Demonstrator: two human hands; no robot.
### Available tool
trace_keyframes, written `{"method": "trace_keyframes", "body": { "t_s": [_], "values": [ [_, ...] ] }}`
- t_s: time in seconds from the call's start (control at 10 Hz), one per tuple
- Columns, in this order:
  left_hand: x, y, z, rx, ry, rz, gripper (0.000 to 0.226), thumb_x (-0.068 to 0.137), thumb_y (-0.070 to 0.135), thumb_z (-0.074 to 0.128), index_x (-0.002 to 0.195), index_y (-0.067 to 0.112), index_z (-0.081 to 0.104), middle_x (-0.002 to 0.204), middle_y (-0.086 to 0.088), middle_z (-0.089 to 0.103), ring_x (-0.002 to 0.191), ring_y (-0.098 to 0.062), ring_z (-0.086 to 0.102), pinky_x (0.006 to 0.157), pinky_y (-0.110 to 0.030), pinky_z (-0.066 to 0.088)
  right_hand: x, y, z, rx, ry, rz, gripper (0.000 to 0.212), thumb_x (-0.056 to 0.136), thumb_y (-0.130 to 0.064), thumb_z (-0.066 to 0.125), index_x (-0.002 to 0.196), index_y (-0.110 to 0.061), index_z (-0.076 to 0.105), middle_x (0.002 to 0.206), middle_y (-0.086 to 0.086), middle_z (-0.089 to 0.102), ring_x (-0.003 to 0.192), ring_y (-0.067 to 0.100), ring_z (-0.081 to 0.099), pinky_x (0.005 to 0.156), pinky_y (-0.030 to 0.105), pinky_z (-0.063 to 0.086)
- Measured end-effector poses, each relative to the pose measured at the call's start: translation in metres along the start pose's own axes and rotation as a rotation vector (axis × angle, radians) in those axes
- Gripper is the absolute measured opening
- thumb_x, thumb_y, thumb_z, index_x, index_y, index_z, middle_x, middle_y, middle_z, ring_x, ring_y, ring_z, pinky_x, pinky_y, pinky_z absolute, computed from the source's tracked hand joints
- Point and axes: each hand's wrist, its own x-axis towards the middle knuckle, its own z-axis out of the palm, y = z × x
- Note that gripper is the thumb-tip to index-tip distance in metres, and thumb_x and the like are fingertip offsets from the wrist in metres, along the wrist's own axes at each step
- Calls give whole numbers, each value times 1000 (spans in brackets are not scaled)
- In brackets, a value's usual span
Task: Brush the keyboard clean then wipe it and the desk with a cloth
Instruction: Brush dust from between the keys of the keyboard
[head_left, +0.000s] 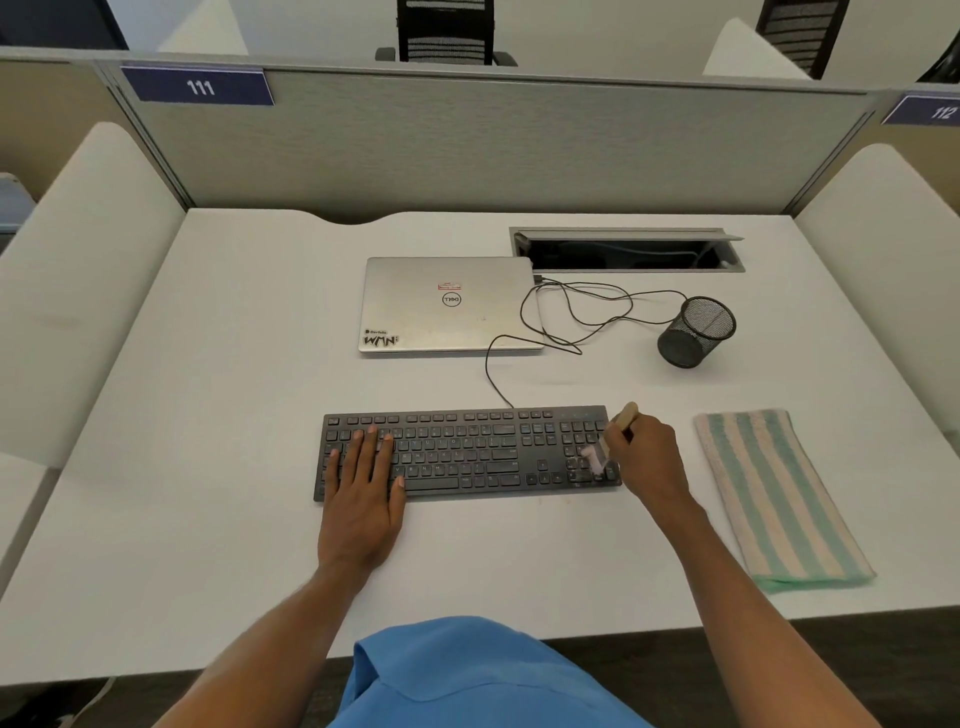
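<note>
The brush (626, 413) is showing only the tip of its pale handle and a blurred pinkish bristle end, which seems to be touching the number pad at the right end of the keyboard (467, 452). The right hand (647, 457) is gripping the handle with curled fingers and is covering its middle part. The left hand (363, 483) is lying flat with straight fingers on the left keys, holding nothing. The key letters are too small to read.

Behind the keyboard a closed laptop (447, 304) is showing a "DELL" logo upside down and a sticker reading "WMN". Far behind, on the divider, a blue label (200, 87) is reading "111", and another (943, 111), reading "112", is cut by the picture's edge.

A folded striped cloth (779, 493) is lying right of the keyboard, apart from it. The desk (208, 467) is offering bare surface left of the keyboard and between it and the front edge. A thin cable (571, 312) is looping behind, beside a mesh cup (696, 332).
</note>
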Motion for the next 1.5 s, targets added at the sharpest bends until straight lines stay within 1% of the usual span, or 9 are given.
{"method": "trace_keyframes", "body": {
  "t_s": [0.2,0.4,0.6,0.7,0.9,1.0,1.2,1.4,1.5],
  "values": [
    [0,0,0,6,-2,4,65,108,41,27,168,17,25,175,-4,20,164,-22,10,131,-55,14,-4,0,1,35,52,43,47,108,-26,43,66,-10,59,58,0,61,52,19,56,46,27,35],
    [0,0,0,10,-7,0,65,108,42,27,167,17,26,175,-5,20,164,-22,10,131,-55,12,0,2,-1,24,80,50,45,107,-25,47,70,-4,63,59,4,63,55,25,61,45,29,38],
    [0,1,-1,7,-2,1,65,108,42,27,167,17,26,175,-5,21,164,-23,11,131,-55,12,0,5,0,-15,7,64,45,107,-27,47,74,-1,65,62,9,66,59,29,64,52,40,49],
    [0,1,-1,11,-6,2,65,107,42,27,167,16,27,175,-5,21,164,-23,11,131,-55,12,4,6,-4,7,127,83,51,109,-29,41,72,-3,65,60,7,65,55,27,63,50,43,50],
    [0,1,-1,7,1,5,64,107,41,28,166,16,30,174,-6,23,163,-23,13,131,-55,13,-1,2,1,-7,47,41,61,110,-33,32,69,-1,64,58,8,64,54,27,62,50,42,49],
    [0,1,-1,9,-1,4,64,107,41,28,166,16,30,174,-6,23,163,-23,13,131,-55,13,3,3,-3,10,71,61,54,109,-29,38,73,-1,67,61,8,66,57,27,64,52,44,51],
    [0,1,-1,-3,-1,0,65,107,41,28,166,16,30,174,-6,24,163,-23,13,131,-55,12,-7,-8,4,30,23,40,55,110,-31,38,66,-4,57,59,4,59,52,22,54,45,30,36],
    [0,1,-2,7,1,1,65,107,41,28,167,16,28,175,-5,22,163,-23,12,131,-55,12,-3,-10,-2,91,81,38,44,109,-27,42,75,-6,63,66,0,63,58,14,57,49,24,39],
    [0,2,-1,10,1,1,65,107,41,28,167,16,28,175,-6,22,163,-23,13,131,-55,13,-8,-19,1,146,11,-24,27,105,-21,50,85,-14,65,73,-7,65,66,5,59,55,13,40]
  ]
}}
